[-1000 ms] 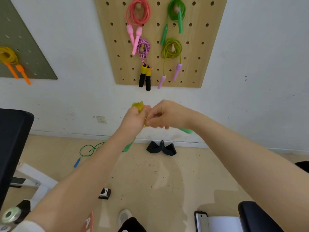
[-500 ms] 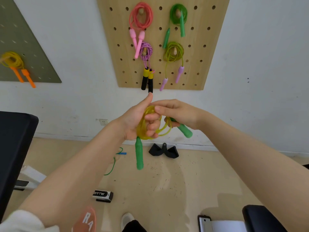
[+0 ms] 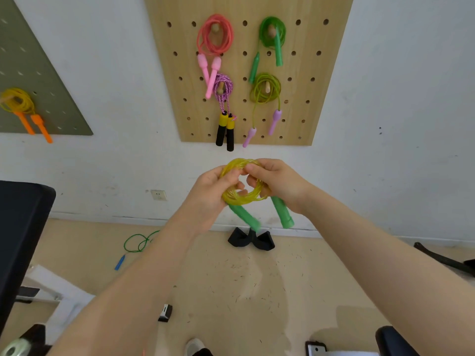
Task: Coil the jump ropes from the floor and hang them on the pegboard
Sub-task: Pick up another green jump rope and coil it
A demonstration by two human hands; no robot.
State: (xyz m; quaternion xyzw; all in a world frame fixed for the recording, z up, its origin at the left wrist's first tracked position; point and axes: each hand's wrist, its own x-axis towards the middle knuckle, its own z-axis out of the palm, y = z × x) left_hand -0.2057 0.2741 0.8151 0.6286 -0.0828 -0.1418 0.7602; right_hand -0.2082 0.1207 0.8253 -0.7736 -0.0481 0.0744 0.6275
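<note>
I hold a coiled yellow jump rope (image 3: 241, 197) in front of me, below the wooden pegboard (image 3: 321, 80). My left hand (image 3: 213, 191) grips the coil's left side and my right hand (image 3: 277, 181) pinches its right side. Its two green handles (image 3: 281, 211) dangle beneath the coil. Several coiled ropes hang on the pegboard's pegs: pink (image 3: 214, 37), green (image 3: 272, 34), purple with black-yellow handles (image 3: 225, 98), and lime with lilac handles (image 3: 266, 91). A green rope with a blue handle (image 3: 136, 244) lies on the floor at left.
A grey-green pegboard (image 3: 51, 98) at left carries a yellow rope with orange handles (image 3: 19, 102). A black strap piece (image 3: 250, 240) lies by the wall. A black bench pad (image 3: 20, 227) stands at left, another dark pad (image 3: 395, 341) at bottom right.
The coil has been turned to face me as a flat ring, now held by both hands on opposite sides. Both green handles now hang below it.
</note>
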